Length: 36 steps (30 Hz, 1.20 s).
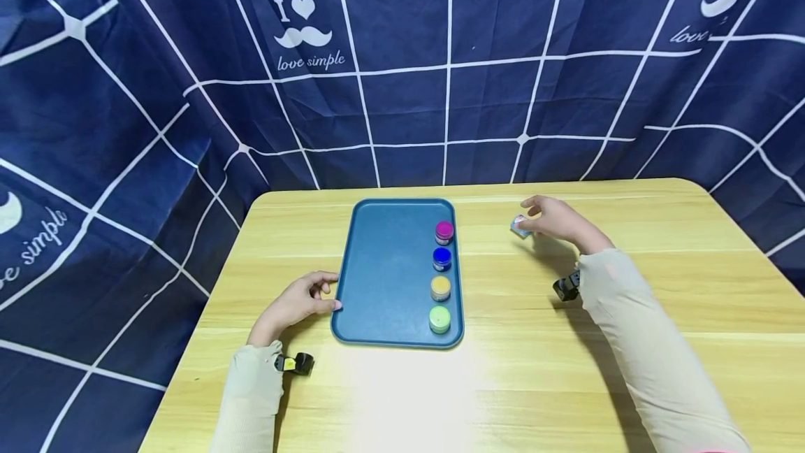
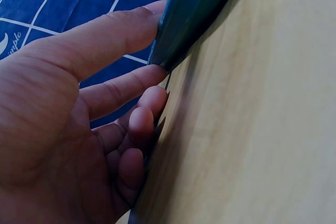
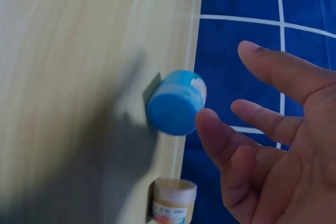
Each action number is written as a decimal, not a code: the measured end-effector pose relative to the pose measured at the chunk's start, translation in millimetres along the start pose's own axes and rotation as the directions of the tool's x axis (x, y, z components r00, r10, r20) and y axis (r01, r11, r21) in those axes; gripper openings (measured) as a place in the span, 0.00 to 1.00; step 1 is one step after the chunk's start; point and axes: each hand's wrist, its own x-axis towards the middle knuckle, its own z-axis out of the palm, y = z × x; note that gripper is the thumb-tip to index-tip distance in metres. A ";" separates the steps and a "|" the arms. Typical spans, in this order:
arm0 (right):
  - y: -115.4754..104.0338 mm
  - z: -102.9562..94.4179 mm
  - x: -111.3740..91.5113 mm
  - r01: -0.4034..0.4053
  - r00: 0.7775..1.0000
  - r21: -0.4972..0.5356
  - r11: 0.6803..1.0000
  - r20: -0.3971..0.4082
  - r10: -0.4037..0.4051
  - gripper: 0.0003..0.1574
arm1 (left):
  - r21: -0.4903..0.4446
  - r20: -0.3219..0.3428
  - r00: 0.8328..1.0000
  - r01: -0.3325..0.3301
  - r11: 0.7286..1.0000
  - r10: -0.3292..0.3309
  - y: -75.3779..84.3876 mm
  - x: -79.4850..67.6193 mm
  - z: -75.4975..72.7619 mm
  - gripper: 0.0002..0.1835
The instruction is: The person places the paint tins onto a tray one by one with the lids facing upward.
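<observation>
At the left rim of a blue tray (image 1: 390, 271), my left hand (image 1: 300, 301) touches it with thumb and index finger, the other fingers bent below. A column of small jars stands along the tray's right side: magenta (image 1: 444, 232), dark blue (image 1: 441, 259), yellow-orange (image 1: 440, 288) and light green (image 1: 439, 319). My right hand (image 1: 556, 220) hovers by a light blue jar (image 3: 176, 103) that seems to lie on its side. Its fingers are spread, one fingertip close to the jar. A second jar (image 3: 173, 201), pale yellowish with a label, appears below it in the right wrist view; my hand hides it in the head view.
All this is on a light wooden table (image 1: 402, 397). Dark blue curtains (image 1: 402, 110) with white lines hang behind and beside it. A black wrist camera (image 1: 302, 363) sits at my left wrist, another camera (image 1: 567, 286) at my right.
</observation>
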 end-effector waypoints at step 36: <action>20.0 11.4 8.0 -0.054 0.997 -0.142 0.988 0.038 0.060 0.34 | -0.025 0.001 1.000 -0.012 1.000 0.012 0.9 -1.3 0.8 0.33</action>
